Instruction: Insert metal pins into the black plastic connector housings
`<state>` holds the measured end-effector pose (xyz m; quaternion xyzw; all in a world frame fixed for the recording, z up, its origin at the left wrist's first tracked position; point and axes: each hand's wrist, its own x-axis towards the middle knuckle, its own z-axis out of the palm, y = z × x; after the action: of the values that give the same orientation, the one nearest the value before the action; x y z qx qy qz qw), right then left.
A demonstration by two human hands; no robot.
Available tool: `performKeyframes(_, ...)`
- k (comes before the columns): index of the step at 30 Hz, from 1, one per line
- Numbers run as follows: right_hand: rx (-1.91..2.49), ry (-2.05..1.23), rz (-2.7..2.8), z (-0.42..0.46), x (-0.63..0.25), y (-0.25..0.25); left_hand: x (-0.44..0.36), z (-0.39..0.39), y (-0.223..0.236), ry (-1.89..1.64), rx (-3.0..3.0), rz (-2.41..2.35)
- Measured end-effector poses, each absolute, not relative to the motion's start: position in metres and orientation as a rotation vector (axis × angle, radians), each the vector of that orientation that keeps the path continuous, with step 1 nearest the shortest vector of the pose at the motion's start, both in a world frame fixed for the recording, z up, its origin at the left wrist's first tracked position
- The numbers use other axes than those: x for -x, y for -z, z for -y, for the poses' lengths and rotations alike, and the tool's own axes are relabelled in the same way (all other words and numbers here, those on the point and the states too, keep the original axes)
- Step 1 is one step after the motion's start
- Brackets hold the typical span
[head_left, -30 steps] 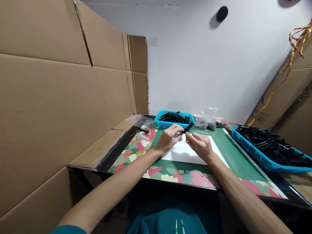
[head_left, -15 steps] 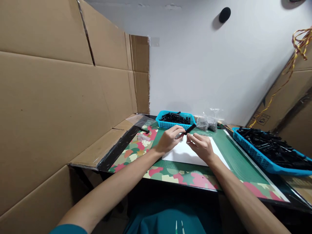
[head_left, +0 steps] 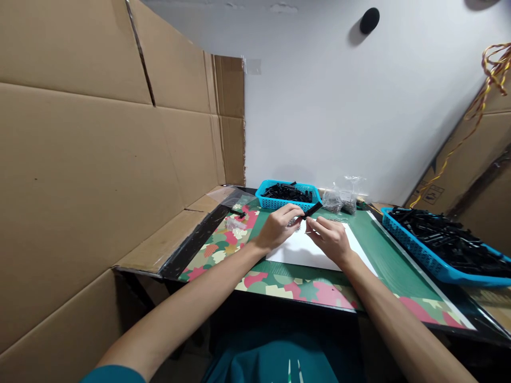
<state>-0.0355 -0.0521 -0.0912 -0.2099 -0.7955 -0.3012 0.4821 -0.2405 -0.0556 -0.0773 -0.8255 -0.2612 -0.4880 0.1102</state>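
Note:
A slim black plastic-looking part (head_left: 313, 209) is pinched in the fingers of my left hand (head_left: 281, 226), its free end tilted up to the right. Close against its lower end, the fingertips of my right hand (head_left: 329, 236) are pressed together on something thin and pale, too small to name. Both hands are over a white sheet (head_left: 303, 254) on the table. Some small shiny bits show behind my left fingers, partly hidden by them.
Behind the hands stands a blue basket (head_left: 271, 204) of black parts; a larger blue basket (head_left: 435, 267) of them is at the right. Clear bags (head_left: 339, 201) of small pieces lie at the back. Another black part (head_left: 237, 213) lies left. Cardboard (head_left: 99, 175) walls the left side.
Hardly anything differs. Both hands keep their grip at the black part, and the view has shifted very slightly.

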Motion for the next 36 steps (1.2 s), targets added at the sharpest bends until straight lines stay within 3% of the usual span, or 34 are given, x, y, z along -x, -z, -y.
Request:
performKeyframes(18, 0.513, 0.594, 1.976, 0.0487, 0.0326, 0.0971, 0.2403, 0.0561, 0.0787, 1.394, 2.502, 0.794)
performKeyframes(36, 0.561, 0.691, 2.006, 0.0523, 0.0349, 0.0938, 0.2415, 0.0551, 0.0805, 1.386, 2.478, 0.742)
